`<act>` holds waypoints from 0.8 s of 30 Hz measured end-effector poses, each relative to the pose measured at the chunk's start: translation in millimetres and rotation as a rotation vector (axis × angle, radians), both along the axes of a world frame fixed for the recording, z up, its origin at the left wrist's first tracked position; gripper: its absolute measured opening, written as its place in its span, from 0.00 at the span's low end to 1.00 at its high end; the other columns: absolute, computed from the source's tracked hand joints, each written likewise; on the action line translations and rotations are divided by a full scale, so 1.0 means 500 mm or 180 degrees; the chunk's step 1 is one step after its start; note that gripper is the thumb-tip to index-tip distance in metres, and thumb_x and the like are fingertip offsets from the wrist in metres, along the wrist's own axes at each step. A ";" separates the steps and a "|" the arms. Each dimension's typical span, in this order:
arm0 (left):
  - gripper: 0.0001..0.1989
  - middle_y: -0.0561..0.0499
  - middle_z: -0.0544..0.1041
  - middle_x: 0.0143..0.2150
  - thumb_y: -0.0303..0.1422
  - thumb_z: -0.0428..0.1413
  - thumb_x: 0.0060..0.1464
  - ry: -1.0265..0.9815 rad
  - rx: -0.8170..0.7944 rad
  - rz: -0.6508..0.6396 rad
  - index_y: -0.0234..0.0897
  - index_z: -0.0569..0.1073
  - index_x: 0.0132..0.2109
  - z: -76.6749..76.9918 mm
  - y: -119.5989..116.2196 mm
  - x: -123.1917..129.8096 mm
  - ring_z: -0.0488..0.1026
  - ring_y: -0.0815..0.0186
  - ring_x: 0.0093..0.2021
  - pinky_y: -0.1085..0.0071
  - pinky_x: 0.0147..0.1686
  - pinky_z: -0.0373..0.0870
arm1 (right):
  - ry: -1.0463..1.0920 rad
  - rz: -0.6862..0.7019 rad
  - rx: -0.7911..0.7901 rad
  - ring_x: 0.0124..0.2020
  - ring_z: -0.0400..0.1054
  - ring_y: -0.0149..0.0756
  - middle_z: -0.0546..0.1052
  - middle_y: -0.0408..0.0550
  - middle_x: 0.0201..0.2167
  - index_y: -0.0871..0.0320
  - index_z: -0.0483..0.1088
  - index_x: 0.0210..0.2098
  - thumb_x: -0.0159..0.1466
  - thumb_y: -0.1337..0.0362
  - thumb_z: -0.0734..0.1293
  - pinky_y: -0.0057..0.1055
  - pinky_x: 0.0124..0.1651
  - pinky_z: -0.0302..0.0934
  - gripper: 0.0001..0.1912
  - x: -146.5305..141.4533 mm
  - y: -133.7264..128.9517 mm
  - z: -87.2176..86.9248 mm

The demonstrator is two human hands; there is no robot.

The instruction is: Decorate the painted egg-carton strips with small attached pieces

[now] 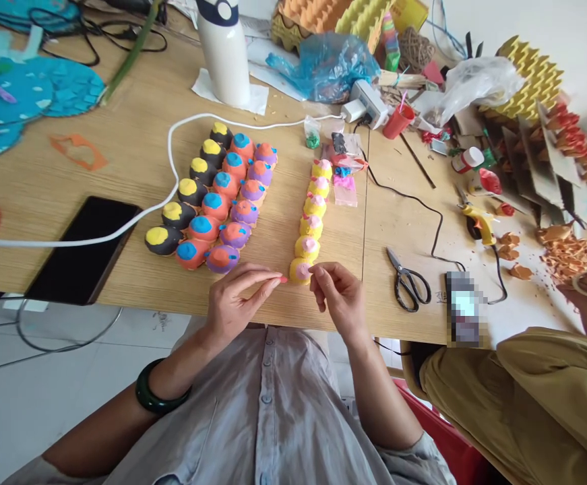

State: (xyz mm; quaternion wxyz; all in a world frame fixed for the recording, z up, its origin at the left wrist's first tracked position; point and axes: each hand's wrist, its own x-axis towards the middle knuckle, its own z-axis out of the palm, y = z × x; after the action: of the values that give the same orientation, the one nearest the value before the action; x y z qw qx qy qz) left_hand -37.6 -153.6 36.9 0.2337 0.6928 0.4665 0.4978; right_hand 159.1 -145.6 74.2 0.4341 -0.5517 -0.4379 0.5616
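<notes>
My left hand pinches a small red piece of clay between thumb and fingertips. My right hand is closed in a pinch at the right side of the nearest yellow dome; whatever it holds, if anything, is too small to make out. That dome, topped with pink, ends a straight row of several yellow domes. To the left stand rows of black domes with yellow tops, orange domes with blue tops and purple domes with orange tops.
A white cable curves around the domes and over a black phone. Scissors, a glue gun and a pixelated device lie rightward. A white bottle stands behind. At right, another person's sleeve shows.
</notes>
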 end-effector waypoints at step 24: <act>0.03 0.52 0.84 0.37 0.26 0.63 0.64 0.0205 0.0121 0.0009 0.38 0.82 0.42 -0.059 -0.012 -0.033 0.82 0.69 0.37 0.74 0.42 0.80 | -0.4053 0.3985 0.3725 0.77 0.53 0.55 0.68 0.67 0.70 0.68 0.52 0.74 0.72 0.76 0.54 0.68 0.77 0.41 0.31 -0.178 0.376 -0.021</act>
State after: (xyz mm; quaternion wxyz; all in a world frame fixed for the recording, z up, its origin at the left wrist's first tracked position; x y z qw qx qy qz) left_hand -54.0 -159.4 7.3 0.2047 0.7122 0.4652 0.4843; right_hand 69.9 42.6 63.9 -0.0430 -0.1261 -0.9911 -0.0046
